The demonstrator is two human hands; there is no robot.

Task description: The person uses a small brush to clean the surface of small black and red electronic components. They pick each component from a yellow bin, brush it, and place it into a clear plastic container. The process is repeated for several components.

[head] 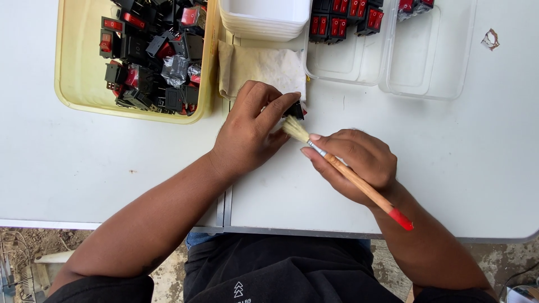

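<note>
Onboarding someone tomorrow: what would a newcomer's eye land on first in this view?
First, mid-table: the left hand pinches a small black and red switch while the right hand holds a wooden-handled brush with its bristles against it. Next, the yellow tub at upper left, heaped with similar black and red switches. At the top right, clear plastic trays hold a few switches set in rows.

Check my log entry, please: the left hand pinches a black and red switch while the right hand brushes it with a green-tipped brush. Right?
Not quite. The head view shows the brush has a red-tipped handle, not green. The left hand does pinch the switch, and the right hand brushes it.
</note>
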